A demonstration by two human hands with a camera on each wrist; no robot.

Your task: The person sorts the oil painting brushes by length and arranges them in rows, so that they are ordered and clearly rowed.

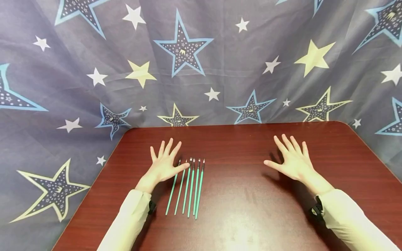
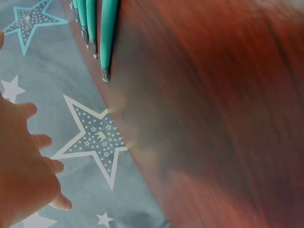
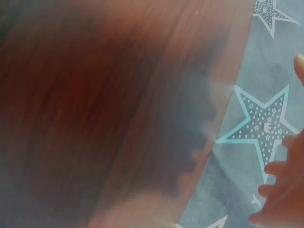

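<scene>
Across the left half of a glossy, reddish-brown wooden table (image 1: 238, 150) lie six slender paintbrushes with turquoise handles (image 1: 191, 188), side by side in a slightly fanned row. Their dark-and-silver heads point toward the table's far edge and the plain handle ends toward its near edge; the brushes on the left of the row are spaced wider than those on the right.

Over that same left half of the table, the person's left hand (image 1: 164, 168) is spread wide, back upward, fingers straight and well apart. It has hold of nothing. Its thumb (image 1: 181, 168) reaches across the upper ends of the leftmost brushes; whether it touches them cannot be told.

Above the right half of the table, the right hand (image 1: 295, 164) is likewise splayed, fingers straight, gripping nothing. It is well apart from the brushes, and its shadow falls on the tabletop beneath it.

From the table's near side come two loose whitish sleeves, left (image 1: 125, 219) and right (image 1: 355, 219), each with a black device at the cuff. Beyond the table's far edge and along both its sides hangs a grey-violet fabric curtain (image 1: 216, 62) printed with blue-edged, yellow and white stars.
</scene>
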